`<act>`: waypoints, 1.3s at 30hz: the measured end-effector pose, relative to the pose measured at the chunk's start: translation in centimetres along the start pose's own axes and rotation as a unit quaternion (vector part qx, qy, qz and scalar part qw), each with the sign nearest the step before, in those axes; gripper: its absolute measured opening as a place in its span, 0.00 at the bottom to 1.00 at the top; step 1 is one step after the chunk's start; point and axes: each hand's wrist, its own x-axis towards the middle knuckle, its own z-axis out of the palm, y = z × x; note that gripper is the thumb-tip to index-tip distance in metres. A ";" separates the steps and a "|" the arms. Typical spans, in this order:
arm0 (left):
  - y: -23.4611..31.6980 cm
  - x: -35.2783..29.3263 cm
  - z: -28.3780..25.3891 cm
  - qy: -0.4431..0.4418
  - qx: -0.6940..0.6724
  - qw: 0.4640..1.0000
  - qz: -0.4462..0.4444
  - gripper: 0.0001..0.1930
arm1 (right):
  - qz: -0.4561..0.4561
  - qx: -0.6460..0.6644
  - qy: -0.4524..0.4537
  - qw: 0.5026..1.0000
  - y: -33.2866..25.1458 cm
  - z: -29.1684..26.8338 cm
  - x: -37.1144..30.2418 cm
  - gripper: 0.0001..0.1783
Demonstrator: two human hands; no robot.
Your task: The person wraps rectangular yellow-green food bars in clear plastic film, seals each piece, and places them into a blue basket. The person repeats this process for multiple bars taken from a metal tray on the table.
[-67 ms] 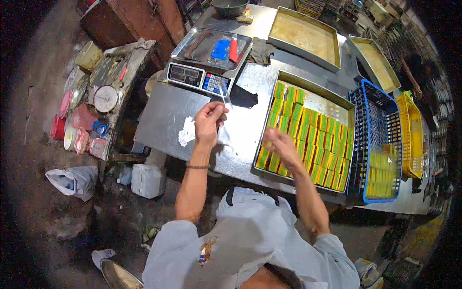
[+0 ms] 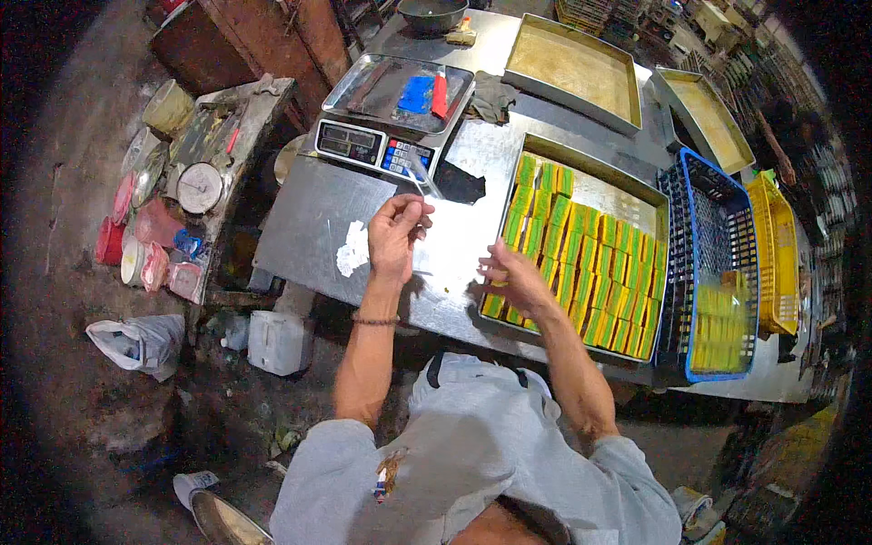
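A clear film (image 2: 422, 176), thin and narrow, catches light just above centre frame, pinched in the left hand (image 2: 394, 236). The right hand (image 2: 516, 280), fingers loosely spread, is over the left side of the tray (image 2: 627, 202), mostly filled with green-and-yellow slices (image 2: 592, 272). At right, a blue basket (image 2: 718, 376) holds yellowish pieces (image 2: 719, 329).

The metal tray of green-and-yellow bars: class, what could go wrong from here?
1. The right hand is over the left side of the metal tray, so it might knock the green-and-yellow bars.
2. The left hand seems to pinch a thin clear piece by its end; it could slip.
3. Bars bordering the tray's bare far area might slide into it.
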 end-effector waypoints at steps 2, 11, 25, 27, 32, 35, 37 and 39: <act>1.0 -3.1 2.0 0.026 -0.039 0.999 0.001 0.04 | 0.093 0.202 -0.112 0.969 -0.2 4.2 0.4 0.35; 2.4 -12.9 0.0 -0.203 -0.162 0.965 -0.031 0.39 | -0.248 -0.146 -0.094 0.953 -7.3 2.4 -5.1 0.08; 0.0 -13.5 10.0 -0.083 0.327 0.940 -0.053 0.08 | -0.387 -0.406 -0.105 0.821 -7.3 -2.7 -9.9 0.15; -0.2 -13.9 10.2 -0.097 0.297 0.948 -0.066 0.08 | -0.412 -0.443 -0.100 0.790 -6.9 -3.2 -9.9 0.12; -0.9 -14.2 9.8 -0.089 0.290 0.952 -0.038 0.09 | -0.533 -0.457 -0.075 0.708 -7.4 -2.1 -9.6 0.11; -0.4 -14.7 9.9 -0.031 0.244 0.969 -0.022 0.07 | -0.557 -0.494 -0.069 0.664 -7.4 -1.7 -9.2 0.13; 0.5 -15.0 9.2 -0.029 0.291 0.956 0.010 0.07 | -0.532 -0.502 -0.091 0.676 -7.3 -0.9 -9.0 0.15; 1.8 -15.2 8.4 -0.041 0.365 0.929 0.051 0.07 | -0.467 -0.448 -0.100 0.755 -7.4 0.4 -9.8 0.17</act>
